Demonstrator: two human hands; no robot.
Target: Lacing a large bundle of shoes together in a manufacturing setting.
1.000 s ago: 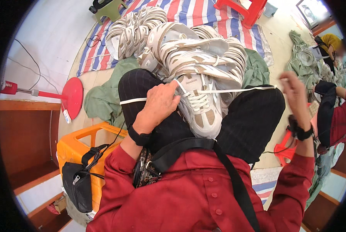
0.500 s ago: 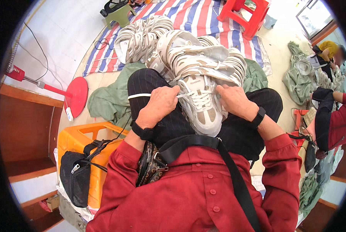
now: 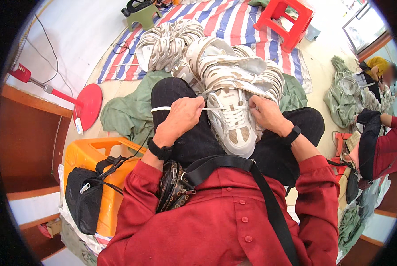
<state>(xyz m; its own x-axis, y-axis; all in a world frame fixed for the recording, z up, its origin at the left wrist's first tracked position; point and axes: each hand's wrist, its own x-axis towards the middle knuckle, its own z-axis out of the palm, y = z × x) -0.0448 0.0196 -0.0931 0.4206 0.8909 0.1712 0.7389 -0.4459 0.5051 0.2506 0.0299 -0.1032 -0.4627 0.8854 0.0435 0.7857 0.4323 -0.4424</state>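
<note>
A white and beige sneaker [image 3: 240,134] rests between my thighs, toe toward me, with its white laces criss-crossed over the tongue. My left hand [image 3: 183,116] is closed in a pinch on a white shoelace [image 3: 215,108], which runs taut from the shoe's upper left side. The lace's loose end [image 3: 160,108] sticks out on the other side of that hand, across my left knee. At the shoe's right edge, near the top eyelets, my right hand [image 3: 267,115] is pinched closed on the lace there; its fingertips partly hide it.
Beyond the shoe lie stacked sneakers [image 3: 234,71] and another row of shoes [image 3: 167,44] on a striped sheet [image 3: 234,20]. An orange stool [image 3: 109,208] with a black bag [image 3: 84,199] stands at my left. A red stool [image 3: 291,29] is far right. Other people [image 3: 378,73] sit at right.
My left hand has moved slightly left from the shoe, so a longer stretch of lace shows between them. The right hand stays by the shoe's edge. The whole view has shifted a little.
</note>
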